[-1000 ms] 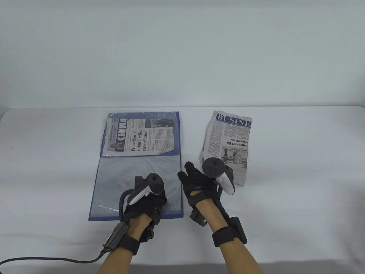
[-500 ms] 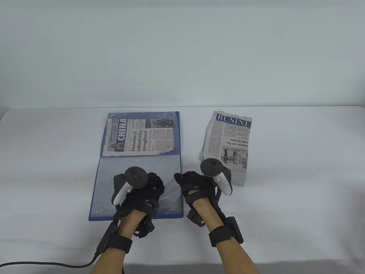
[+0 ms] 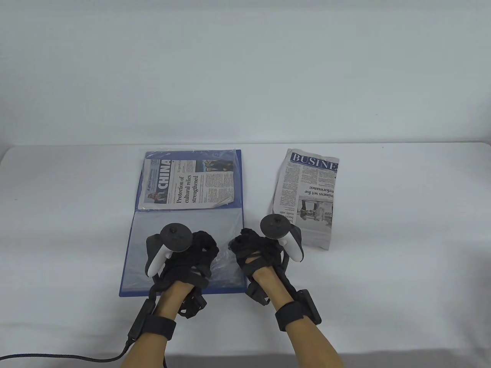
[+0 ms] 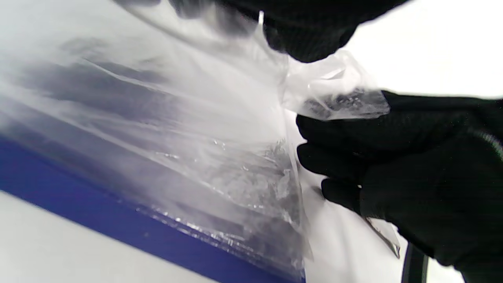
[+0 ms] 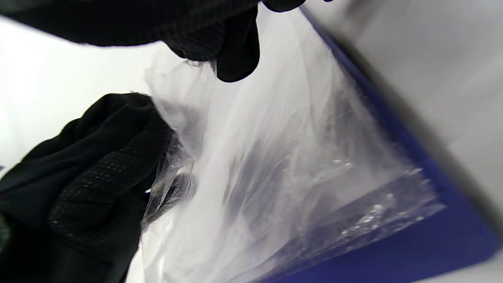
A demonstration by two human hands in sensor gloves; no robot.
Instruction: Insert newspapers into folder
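Observation:
An open blue folder [image 3: 238, 180] lies on the white table. Its far half holds a "CHINA" newspaper [image 3: 188, 184] inside a clear sleeve. A folded "BUSINESS" newspaper [image 3: 310, 191] lies loose to the folder's right. My left hand [image 3: 209, 245] and right hand [image 3: 239, 245] meet at the right edge of the near half. Each pinches the open edge of an empty clear sleeve [image 3: 224, 257]. In the left wrist view the sleeve [image 4: 196, 137] is lifted off the blue cover. In the right wrist view it [image 5: 294, 137] is pulled apart between both hands.
A black cable [image 3: 57, 356] runs from my left wrist along the table's front edge. The loose newspaper lies about a hand's width from my right hand. White table surface stretches to both sides of the folder.
My left hand has turned and shifted left and farther onto the near sleeve. My right hand has moved left to the folder's right edge. Both now hold the sleeve's edge.

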